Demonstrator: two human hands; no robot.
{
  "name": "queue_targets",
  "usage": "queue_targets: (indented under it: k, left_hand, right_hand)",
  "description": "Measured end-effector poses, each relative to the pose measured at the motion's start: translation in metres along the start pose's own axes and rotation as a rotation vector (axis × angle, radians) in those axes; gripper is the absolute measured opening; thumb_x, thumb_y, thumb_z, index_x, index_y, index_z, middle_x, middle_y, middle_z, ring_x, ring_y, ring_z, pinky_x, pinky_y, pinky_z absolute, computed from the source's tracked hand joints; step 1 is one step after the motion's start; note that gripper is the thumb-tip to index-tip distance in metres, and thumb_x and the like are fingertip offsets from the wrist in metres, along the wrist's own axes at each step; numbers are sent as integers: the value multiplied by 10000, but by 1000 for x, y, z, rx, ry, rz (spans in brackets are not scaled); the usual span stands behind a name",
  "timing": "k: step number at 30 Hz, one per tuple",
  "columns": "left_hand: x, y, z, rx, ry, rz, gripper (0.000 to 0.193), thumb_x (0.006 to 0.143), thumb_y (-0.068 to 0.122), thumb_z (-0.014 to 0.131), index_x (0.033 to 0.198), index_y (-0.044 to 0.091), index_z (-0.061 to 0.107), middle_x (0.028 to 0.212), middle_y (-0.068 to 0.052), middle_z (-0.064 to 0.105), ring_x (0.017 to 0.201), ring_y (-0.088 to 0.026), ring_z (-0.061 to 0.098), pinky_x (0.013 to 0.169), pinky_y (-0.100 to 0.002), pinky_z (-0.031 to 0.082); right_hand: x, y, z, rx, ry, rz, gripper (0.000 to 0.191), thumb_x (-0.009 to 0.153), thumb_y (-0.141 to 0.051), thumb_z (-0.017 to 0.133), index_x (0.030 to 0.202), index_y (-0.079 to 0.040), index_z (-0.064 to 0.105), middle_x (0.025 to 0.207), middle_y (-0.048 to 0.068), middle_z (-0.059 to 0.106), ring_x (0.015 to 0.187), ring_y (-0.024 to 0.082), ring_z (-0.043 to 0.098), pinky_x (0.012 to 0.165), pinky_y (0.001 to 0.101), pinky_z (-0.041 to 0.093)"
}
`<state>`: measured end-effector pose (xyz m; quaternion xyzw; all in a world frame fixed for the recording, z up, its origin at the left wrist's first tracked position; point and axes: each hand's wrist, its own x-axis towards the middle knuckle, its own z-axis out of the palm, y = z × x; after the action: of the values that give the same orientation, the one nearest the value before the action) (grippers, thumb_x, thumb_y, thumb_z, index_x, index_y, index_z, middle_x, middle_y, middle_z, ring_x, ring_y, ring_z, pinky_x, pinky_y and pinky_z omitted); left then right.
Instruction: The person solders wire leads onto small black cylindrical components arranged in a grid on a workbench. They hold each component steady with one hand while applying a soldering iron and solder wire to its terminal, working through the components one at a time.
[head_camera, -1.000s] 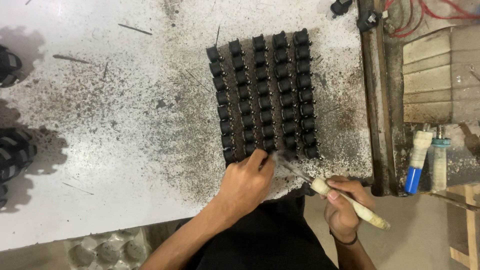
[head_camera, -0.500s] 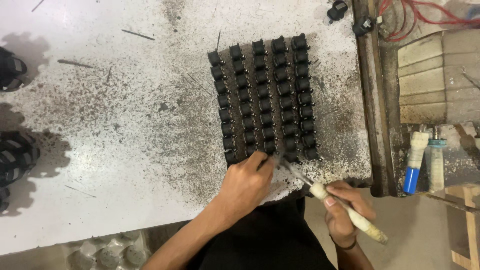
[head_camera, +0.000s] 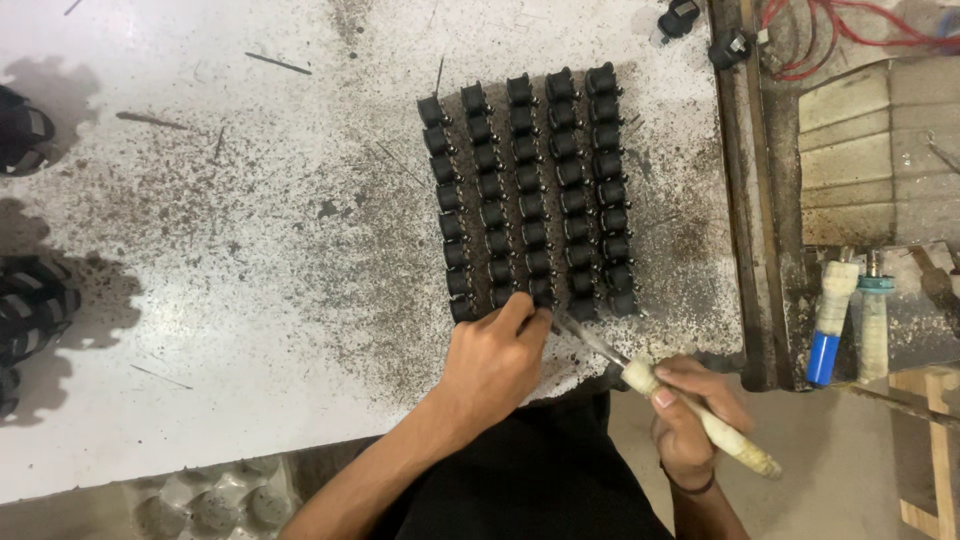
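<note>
My left hand (head_camera: 492, 362) pinches one small black plastic part (head_camera: 541, 296) at the near end of the grid of black parts (head_camera: 530, 190) on the speckled white table (head_camera: 200, 250). My right hand (head_camera: 690, 425) is closed around a cream-handled metal-tipped tool (head_camera: 690, 410), tip beside my left fingertips. If the tip slips, I judge it could jab my fingers or knock neighbouring parts out of line.

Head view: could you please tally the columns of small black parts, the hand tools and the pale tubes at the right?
Columns of small black plastic parts: 5
Pale-handled metal-tipped tool, in the right hand's grip: 1
Pale tubes at the far right: 2
Total: 8
</note>
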<state>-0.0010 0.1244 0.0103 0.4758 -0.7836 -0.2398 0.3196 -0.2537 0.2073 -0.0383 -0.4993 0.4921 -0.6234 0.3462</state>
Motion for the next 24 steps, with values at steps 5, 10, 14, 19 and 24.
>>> queue_targets:
  k: [5,10,14,19,24]
  left_hand:
    - [-3,-5,8,27,-39,20,319,753,83,731,1050,-22,684,940,-115,573,728,-258,696,547,-372,556]
    - [14,9,-15,60,-57,71,367,711,29,731,1058,-55,648,937,-136,594,766,-261,702,545,-342,555]
    - [27,38,-71,127,-36,91,324,765,-40,730,1087,-31,687,772,-52,621,659,-183,654,477,-332,500]
    - [40,52,-50,129,37,186,405,764,-51,692,1169,-44,691,822,-53,589,675,-195,628,532,-336,524]
    - [28,36,15,105,-13,23,391,761,-14,693,1151,3,713,993,-101,614,764,-238,691,548,-343,558]
  right_hand:
    - [2,-3,1,-94,-69,-82,160,832,-2,658,965,88,664,860,222,703,613,165,638,619,299,526]
    - [34,3,-11,216,-145,-260,114,864,3,682,963,59,676,848,225,724,658,224,744,546,315,571]
    - [40,-8,-44,156,98,-220,46,940,-20,645,958,22,651,902,211,679,749,252,718,614,321,584]
    - [15,0,-50,177,85,-32,113,923,17,656,1007,93,666,887,216,694,708,201,653,660,282,510]
    - [7,-3,-43,14,61,46,203,843,10,660,1023,104,666,901,250,709,650,156,604,603,243,478]
